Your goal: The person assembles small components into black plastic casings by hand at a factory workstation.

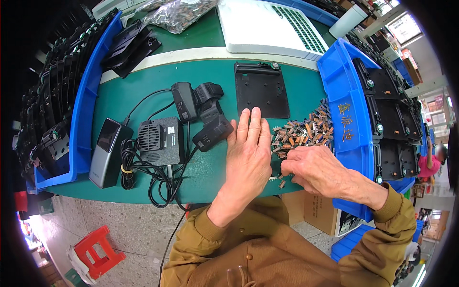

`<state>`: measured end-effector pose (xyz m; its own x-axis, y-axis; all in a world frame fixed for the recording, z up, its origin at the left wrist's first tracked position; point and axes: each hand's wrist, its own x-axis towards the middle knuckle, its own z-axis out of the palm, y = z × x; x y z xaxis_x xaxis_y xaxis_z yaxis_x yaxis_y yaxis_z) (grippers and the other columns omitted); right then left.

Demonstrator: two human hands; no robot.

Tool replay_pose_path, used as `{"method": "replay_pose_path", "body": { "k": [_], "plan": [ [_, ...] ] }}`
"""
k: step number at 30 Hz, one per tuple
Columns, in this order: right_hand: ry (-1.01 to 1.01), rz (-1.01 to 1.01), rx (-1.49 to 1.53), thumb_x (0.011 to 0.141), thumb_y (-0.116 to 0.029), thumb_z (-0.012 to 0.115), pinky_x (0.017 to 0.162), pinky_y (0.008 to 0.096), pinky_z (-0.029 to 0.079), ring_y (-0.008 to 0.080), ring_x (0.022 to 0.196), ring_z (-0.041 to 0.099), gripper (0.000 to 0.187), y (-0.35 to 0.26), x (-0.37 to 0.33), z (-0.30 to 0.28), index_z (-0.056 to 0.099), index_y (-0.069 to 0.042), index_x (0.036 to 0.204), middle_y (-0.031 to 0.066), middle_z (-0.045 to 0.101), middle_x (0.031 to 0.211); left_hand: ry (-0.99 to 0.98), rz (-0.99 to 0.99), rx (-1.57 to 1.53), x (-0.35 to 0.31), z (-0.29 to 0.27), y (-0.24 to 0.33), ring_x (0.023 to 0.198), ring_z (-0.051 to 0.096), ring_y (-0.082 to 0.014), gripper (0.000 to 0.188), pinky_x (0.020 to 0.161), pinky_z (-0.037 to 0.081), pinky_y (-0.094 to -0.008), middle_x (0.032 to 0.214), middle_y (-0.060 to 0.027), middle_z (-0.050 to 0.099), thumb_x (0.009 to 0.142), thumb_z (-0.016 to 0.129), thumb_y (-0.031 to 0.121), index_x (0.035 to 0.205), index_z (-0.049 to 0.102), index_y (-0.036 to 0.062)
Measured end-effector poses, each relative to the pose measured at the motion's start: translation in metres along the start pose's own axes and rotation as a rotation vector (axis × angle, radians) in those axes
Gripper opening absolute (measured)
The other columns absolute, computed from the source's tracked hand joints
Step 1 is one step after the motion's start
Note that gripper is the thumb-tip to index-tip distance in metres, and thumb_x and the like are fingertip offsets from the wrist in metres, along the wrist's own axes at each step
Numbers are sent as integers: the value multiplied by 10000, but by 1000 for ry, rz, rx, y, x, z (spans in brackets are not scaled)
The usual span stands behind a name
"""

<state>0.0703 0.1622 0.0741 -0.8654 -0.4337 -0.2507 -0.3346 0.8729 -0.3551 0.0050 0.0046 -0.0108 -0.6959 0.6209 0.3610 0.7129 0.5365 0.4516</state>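
Observation:
My left hand (249, 155) lies flat on the green table with its fingers stretched out and nothing held. Its fingertips reach the lower edge of a flat black plastic plate (260, 93), which has a long ridge and a small round metal part along its far edge. To the right is a heap of small brown-and-silver parts with pins (306, 131), like tiny switches. At the near edge of that heap my right hand (318, 170) is closed, thumb and fingers pinched together. Whatever is between those fingertips is hidden.
Left of my hands lie a grey power bank (109, 148), a dark box with a vent grille (160, 138), coiled black cables (128, 165) and black strapped devices (210, 119). Blue bins (82, 110) with black plates flank the table. A white tray (267, 28) stands at the back.

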Motion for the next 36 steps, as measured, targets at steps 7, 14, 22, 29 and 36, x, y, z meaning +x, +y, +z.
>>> {"method": "replay_pose_path", "body": {
  "k": [7, 14, 22, 29, 36],
  "plan": [
    [-23, -136, -29, 650, -11, 642, 573, 380, 461, 252, 776, 563, 167, -9, 4, 7, 574, -85, 783, 60, 486, 756, 10, 25, 15, 0, -1, -1, 1323, 353, -406, 554, 1088, 281, -546, 1403, -260, 402, 711, 572, 8, 1247, 492, -105],
    [50, -135, 142, 670, -8, 655, 588, 384, 478, 263, 803, 577, 156, -2, 6, 6, 580, -64, 795, 73, 522, 787, -5, 3, 2, 1, 0, -1, 1356, 326, -386, 554, 1111, 257, -529, 1434, -223, 384, 730, 589, 20, 1265, 488, -84],
    [164, 245, 750, 756, 67, 679, 607, 231, 498, 79, 698, 618, 145, 7, 12, -26, 629, 8, 879, 29, 657, 776, 9, -1, -34, 0, -3, 0, 1352, 336, -387, 531, 1104, 269, -532, 1429, -230, 390, 730, 570, -16, 1252, 498, -85],
    [217, 310, 717, 770, 82, 657, 714, 245, 555, 103, 789, 667, 169, 16, 27, -38, 641, 36, 931, 65, 693, 833, 19, -8, -33, 0, -3, 1, 1345, 344, -387, 517, 1095, 286, -539, 1420, -230, 397, 722, 556, -49, 1236, 509, -83],
    [323, 238, 528, 724, 60, 608, 664, 286, 538, 142, 727, 675, 131, 31, 48, -49, 647, 40, 847, 96, 684, 742, 8, -15, -31, 0, -4, 0, 1350, 332, -388, 529, 1095, 283, -541, 1424, -234, 383, 718, 555, -44, 1242, 500, -88]
  ]
}}
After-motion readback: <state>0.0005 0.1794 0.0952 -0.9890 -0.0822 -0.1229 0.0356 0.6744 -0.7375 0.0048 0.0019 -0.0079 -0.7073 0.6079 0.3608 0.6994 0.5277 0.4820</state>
